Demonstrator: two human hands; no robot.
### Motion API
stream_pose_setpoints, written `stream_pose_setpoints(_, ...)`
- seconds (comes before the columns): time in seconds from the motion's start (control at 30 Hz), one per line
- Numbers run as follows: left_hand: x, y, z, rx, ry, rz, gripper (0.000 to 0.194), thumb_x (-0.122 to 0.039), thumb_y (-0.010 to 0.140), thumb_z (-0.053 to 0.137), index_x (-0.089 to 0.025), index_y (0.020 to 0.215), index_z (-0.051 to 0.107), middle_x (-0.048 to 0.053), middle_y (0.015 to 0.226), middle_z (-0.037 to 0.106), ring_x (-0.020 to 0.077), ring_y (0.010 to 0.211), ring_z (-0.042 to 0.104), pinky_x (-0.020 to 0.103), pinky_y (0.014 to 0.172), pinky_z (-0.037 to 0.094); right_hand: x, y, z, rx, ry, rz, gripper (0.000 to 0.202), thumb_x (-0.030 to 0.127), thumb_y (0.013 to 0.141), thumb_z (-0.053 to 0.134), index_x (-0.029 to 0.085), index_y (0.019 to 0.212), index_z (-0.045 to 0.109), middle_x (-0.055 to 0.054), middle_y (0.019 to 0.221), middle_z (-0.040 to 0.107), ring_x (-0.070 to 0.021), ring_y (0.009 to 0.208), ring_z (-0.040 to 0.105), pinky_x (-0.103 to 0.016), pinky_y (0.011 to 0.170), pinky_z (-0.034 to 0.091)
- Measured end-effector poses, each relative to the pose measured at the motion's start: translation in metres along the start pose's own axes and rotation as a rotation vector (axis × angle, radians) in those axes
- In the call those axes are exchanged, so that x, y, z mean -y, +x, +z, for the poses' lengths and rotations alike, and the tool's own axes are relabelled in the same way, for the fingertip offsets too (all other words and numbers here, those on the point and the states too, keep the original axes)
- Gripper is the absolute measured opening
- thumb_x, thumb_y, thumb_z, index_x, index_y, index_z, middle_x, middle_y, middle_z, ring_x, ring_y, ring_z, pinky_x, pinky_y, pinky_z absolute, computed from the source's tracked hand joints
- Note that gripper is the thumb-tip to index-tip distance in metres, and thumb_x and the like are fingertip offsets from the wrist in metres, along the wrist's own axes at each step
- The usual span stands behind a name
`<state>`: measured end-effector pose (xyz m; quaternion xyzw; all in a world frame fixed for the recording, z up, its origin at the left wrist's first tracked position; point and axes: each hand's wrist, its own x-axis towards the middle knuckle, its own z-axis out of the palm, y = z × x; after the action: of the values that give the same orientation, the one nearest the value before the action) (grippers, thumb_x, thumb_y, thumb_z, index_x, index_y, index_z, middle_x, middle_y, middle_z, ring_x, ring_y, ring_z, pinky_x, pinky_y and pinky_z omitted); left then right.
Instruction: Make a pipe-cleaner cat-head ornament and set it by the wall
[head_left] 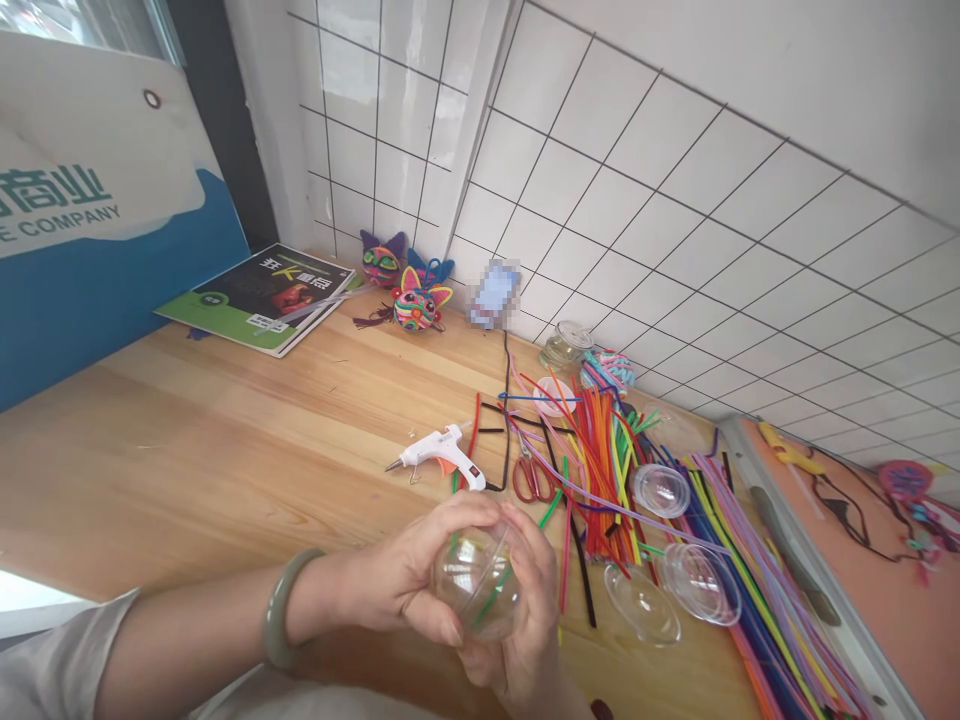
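Both hands hold a clear plastic ball [474,588] with a seam across it, low over the front of the table. My left hand [420,565], with a pale green bangle on its wrist, curls round the ball's left side. Round the right side are the fingers of my right hand [531,615]. Just beyond the hands lies a white glue gun [448,448], its nozzle pointing left. Red-handled scissors [531,476] are beside it. To the right are clear plastic half shells [643,606] and a bundle of colourful pipe cleaners [600,460].
Decorated animal-face balls [418,300], a blurred phone [493,294] and a glass jar [568,343] stand along the tiled wall. A magazine [270,295] lies at the back left. More pipe cleaners [772,580] and an orange board [870,520] with a yellow glue gun [787,448] are at right.
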<state>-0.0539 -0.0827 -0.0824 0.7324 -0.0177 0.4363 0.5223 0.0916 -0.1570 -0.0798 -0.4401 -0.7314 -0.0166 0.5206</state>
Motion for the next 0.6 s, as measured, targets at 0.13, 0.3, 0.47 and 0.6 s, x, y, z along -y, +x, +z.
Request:
stream_pose_setpoints(0.13,-0.003,0.001,-0.002,0.014,0.037,0.004,0.085,-0.058,0.076,0.062,-0.029,0.145,0.023,0.014,0.139,0.036,0.03,0.132,0.037,0.044,0.109,0.032,-0.002,-0.003,-0.002,0.024,-0.036,-0.016,0.068,0.052,0.088,0.05,0.027,0.146,0.025,-0.017,0.136,0.041,-0.0335,0.119,0.052,-0.055,0.083,0.056)
stream_pose_setpoints(0.3,-0.001,0.002,-0.004,0.02,0.064,0.011,0.085,-0.055,0.076,0.065,-0.029,0.145,0.023,0.014,0.139,0.037,0.0294,0.131,0.038,0.043,0.109,0.032,-0.004,0.0,-0.001,0.024,0.003,-0.063,0.067,0.048,0.089,0.052,0.023,0.146,0.026,-0.017,0.137,0.039,-0.031,0.122,0.049,-0.051,0.088,0.055)
stream_pose_setpoints(0.47,0.002,0.001,-0.002,0.019,0.027,0.004,0.087,-0.051,0.072,0.072,-0.029,0.143,0.026,0.013,0.135,0.041,0.0287,0.128,0.041,0.042,0.108,0.033,-0.01,0.001,-0.011,0.12,-0.039,-0.114,0.066,0.045,0.093,0.047,0.017,0.146,0.022,-0.02,0.139,0.035,-0.032,0.128,0.044,-0.052,0.09,0.054)
stream_pose_setpoints(0.6,-0.002,0.0,-0.002,0.078,-0.079,-0.137,0.097,-0.045,0.068,0.078,-0.03,0.146,0.021,0.014,0.144,0.035,0.0314,0.134,0.037,0.046,0.11,0.031,-0.015,0.005,-0.026,0.276,-0.118,-0.219,0.054,0.038,0.095,0.043,0.017,0.142,0.026,-0.02,0.147,0.027,-0.0336,0.133,0.038,-0.056,0.093,0.051)
